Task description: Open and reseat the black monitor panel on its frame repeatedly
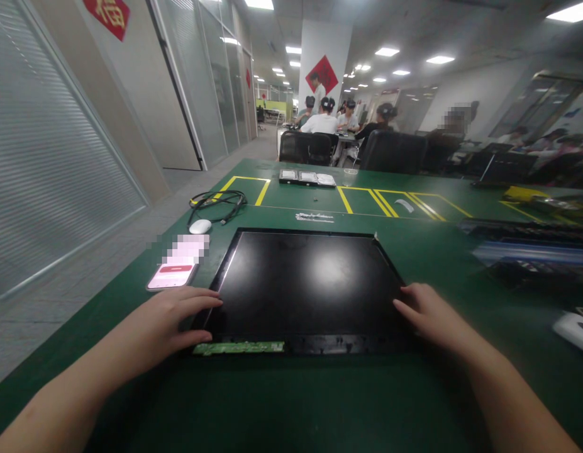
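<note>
A black laptop-sized display panel [303,283] lies face up on the green tabletop, light glaring off its screen. Along its near edge, on the left, runs a narrow green circuit board [244,347]. My left hand [166,321] grips the panel's left edge, fingertips over the rim and thumb by the end of the circuit board. At the opposite side, my right hand [427,308] holds the right edge between thumb and fingers. The undersides of both grips are hidden.
Left of the panel are a lit phone [178,264], a white mouse [200,226] and a coiled black cable [220,204]. Hard drives [307,178] stand at the back. Blurred parts [527,258] and a white object [577,330] lie right. People [326,116] sit beyond.
</note>
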The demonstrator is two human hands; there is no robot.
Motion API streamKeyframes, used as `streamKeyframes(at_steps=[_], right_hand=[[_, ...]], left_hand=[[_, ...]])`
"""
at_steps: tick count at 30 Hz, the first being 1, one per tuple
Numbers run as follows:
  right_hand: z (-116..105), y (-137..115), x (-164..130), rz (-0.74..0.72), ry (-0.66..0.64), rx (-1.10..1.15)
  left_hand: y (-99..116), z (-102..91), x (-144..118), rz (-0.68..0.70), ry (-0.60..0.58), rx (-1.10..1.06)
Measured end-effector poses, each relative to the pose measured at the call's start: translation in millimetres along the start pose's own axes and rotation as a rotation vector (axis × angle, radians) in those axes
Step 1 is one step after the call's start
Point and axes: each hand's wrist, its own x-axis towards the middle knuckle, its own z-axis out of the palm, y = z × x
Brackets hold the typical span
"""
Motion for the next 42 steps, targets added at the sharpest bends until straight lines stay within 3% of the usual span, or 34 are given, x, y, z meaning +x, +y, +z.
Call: streamKeyframes(at_steps=[19, 34, 42], right_hand=[[0, -3, -1, 0.016, 0.002, -0.002], [-3, -4, -1, 0.026, -0.019, 0.007], [0, -2, 0, 0.012, 0.011, 0.007]], left_hand=[[7, 0.9, 3, -0.063, 0.029, 0.004], [8, -5.2, -1, 0.052, 0.02, 0.029], [4, -1.2, -2, 0.002, 0.009, 0.046]])
